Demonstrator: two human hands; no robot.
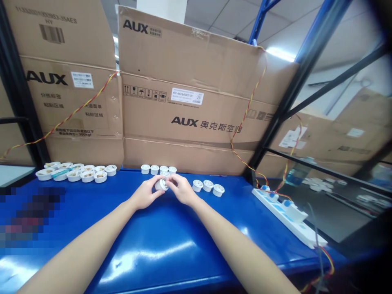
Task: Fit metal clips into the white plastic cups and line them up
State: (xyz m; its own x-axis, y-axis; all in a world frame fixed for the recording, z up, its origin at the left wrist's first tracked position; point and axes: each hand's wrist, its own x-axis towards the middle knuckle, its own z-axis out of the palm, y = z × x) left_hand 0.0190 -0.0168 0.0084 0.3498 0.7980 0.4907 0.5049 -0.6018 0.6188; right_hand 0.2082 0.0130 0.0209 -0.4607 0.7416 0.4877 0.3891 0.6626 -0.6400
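- Two bare arms (92,237) are closest, reaching over the blue bench (174,241).
- Left hand (146,194) grips a small cup (160,186); right hand (182,190) pinches its edge. Whether it touches the bench, I can't tell.
- That cup leans, so a loose grip could let it slip or spill.
- It looks white and round, with something inside too small to make out.
- Back cups (154,169) stand just past the hands; a bump from the fingers could tip them.
- Three right cups (208,186) sit near, and many left cups (87,176) farther off.
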